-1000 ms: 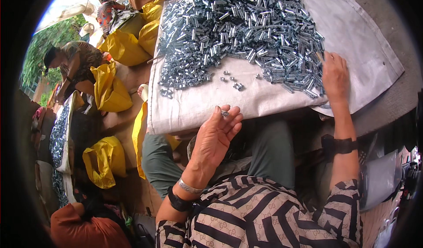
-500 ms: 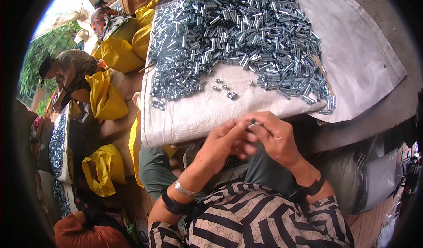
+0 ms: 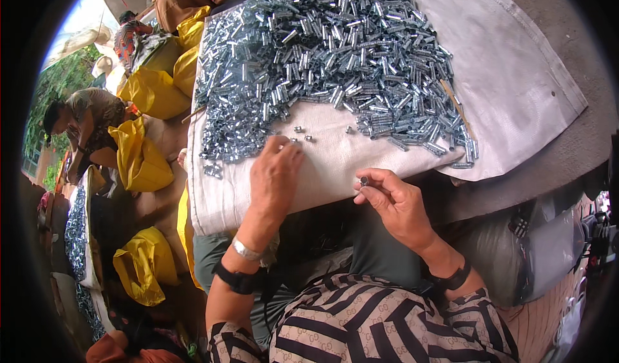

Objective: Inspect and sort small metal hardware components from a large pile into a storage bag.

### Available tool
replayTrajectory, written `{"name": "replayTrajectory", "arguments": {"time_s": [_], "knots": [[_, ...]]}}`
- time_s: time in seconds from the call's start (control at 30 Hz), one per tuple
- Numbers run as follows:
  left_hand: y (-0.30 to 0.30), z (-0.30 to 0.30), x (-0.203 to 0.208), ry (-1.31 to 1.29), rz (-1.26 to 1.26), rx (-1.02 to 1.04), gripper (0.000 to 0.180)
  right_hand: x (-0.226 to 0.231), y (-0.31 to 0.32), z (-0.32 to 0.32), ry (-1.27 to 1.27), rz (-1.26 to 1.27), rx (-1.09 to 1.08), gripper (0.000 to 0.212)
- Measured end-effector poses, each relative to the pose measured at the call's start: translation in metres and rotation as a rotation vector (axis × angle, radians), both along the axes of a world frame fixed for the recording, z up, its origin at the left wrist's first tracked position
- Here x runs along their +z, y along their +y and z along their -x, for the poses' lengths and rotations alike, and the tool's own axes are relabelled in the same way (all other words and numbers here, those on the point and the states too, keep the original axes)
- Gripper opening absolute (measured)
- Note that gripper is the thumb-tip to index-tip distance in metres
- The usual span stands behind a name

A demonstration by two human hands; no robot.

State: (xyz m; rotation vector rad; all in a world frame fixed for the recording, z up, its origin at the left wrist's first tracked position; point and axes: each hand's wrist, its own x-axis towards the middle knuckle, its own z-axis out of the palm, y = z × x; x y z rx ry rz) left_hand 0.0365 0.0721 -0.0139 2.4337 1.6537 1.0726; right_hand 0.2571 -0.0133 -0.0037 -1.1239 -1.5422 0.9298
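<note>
**Reaching on the left, holding on the right**

Near the centre of the frame, the right hand [image 3: 400, 208] keeps its grip closed on a short, hollow metal piece [image 3: 364, 181], pinched between thumb and fingers with its dark round end exposed. Left of centre, the left hand [image 3: 274, 179] extends over the white sheet [image 3: 329, 163], its fingertips drawn together at the loose fittings [image 3: 309, 138]. Whether this grip has closed on one cannot be told, because the fingers hide their own tips. A further single fitting [image 3: 350, 130] lies to the right of that group. Across the upper middle spreads a heap of longer tubes [image 3: 348, 47], bordered at its left by smaller parts [image 3: 232, 127] and at its right by a thin stick [image 3: 458, 108]. The step in hand appears to be picking up a fitting; the next move would call for a fine fingertip pinch, with the right hand steady.
</note>
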Motion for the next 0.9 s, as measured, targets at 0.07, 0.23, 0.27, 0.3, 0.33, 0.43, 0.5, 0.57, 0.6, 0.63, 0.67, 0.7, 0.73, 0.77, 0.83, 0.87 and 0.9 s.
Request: {"name": "replayTrajectory", "arguments": {"time_s": [0.07, 0.23, 0.27, 0.3, 0.33, 0.43, 0.5, 0.57, 0.6, 0.63, 0.67, 0.7, 0.73, 0.77, 0.83, 0.87, 0.9], "knots": [[-0.006, 0.011, 0.002, -0.006, -0.071, 0.016, 0.011, -0.003, 0.003, 0.002, 0.027, -0.009, 0.038, 0.024], [-0.015, 0.020, 0.003, -0.023, -0.065, 0.035, 0.014, 0.001, 0.008, 0.014, -0.050, -0.100, 0.028, 0.027], [-0.015, 0.020, 0.003, 0.002, -0.047, 0.058, 0.015, 0.000, 0.009, 0.016, -0.044, -0.084, 0.035, 0.029], [-0.015, 0.019, 0.002, -0.002, -0.049, 0.063, 0.015, -0.001, 0.010, 0.016, -0.040, -0.067, 0.043, 0.031], [-0.015, 0.019, 0.001, -0.022, -0.106, 0.052, 0.015, -0.001, 0.011, 0.017, -0.045, -0.069, 0.047, 0.031], [-0.015, 0.021, 0.002, -0.153, -0.137, -0.012, 0.016, 0.002, 0.012, 0.019, -0.137, -0.162, 0.070, 0.030], [-0.018, 0.021, 0.005, -0.263, -0.110, -0.064, 0.017, 0.004, 0.011, 0.024, -0.056, -0.107, 0.002, 0.028], [-0.027, 0.016, 0.010, -0.541, 0.081, -0.058, 0.017, 0.007, 0.013, 0.024, -0.087, -0.138, 0.013, 0.027], [-0.030, 0.017, 0.008, -0.541, 0.079, -0.049, 0.017, 0.009, 0.014, 0.025, -0.112, -0.170, 0.030, 0.026], [-0.033, 0.018, 0.004, -0.661, 0.183, -0.058, 0.015, 0.010, 0.014, 0.026, -0.111, -0.169, 0.040, 0.026], [-0.037, 0.019, 0.002, -0.781, 0.287, -0.067, 0.013, 0.011, 0.013, 0.028, -0.116, -0.162, 0.041, 0.025], [-0.041, 0.018, 0.002, -0.783, 0.285, -0.058, 0.013, 0.013, 0.014, 0.029, -0.122, -0.155, 0.041, 0.024], [-0.045, 0.018, 0.003, -0.858, 0.329, -0.078, 0.014, 0.014, 0.013, 0.032, -0.121, -0.153, 0.050, 0.024], [-0.050, 0.018, 0.003, -0.934, 0.374, -0.098, 0.015, 0.016, 0.013, 0.035, -0.060, -0.108, 0.044, 0.023], [-0.057, 0.020, 0.001, -1.010, 0.399, -0.103, 0.010, 0.016, 0.013, 0.038, -0.002, -0.053, 0.042, 0.022], [-0.063, 0.021, 0.003, -1.023, 0.427, -0.141, 0.014, 0.016, 0.014, 0.039, -0.036, -0.117, 0.062, 0.021], [-0.069, 0.023, 0.007, -1.035, 0.454, -0.179, 0.017, 0.017, 0.014, 0.040, -0.068, -0.182, 0.082, 0.020]]}}
